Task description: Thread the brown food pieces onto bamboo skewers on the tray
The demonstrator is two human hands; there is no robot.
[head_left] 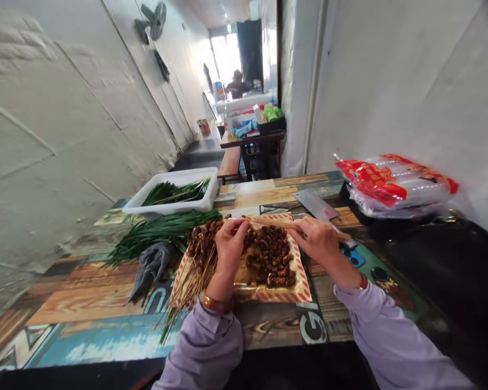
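My right hand (318, 242) is closed round a bundle of thin wooden skewers (270, 221), which points left above a tray (244, 292) with a red-striped paper rim. My left hand (231, 244) is pinched at the left tips of the skewers; what sits between its fingers is too small to make out. Below the hands, dark brown glossy food pieces (271, 257) lie loose on the right of the tray. Threaded skewers with the same brown pieces (201, 244) are piled on the left, their bare sticks pointing toward me.
Long green leaves (158, 233) lie beside a white tub (174, 208) holding more leaves. A grey cloth (152, 265) is left of the tray. A cleaver (315, 205) lies behind my right hand, near a phone (384, 279) and a red-printed plastic package (394, 181). Someone sits far back.
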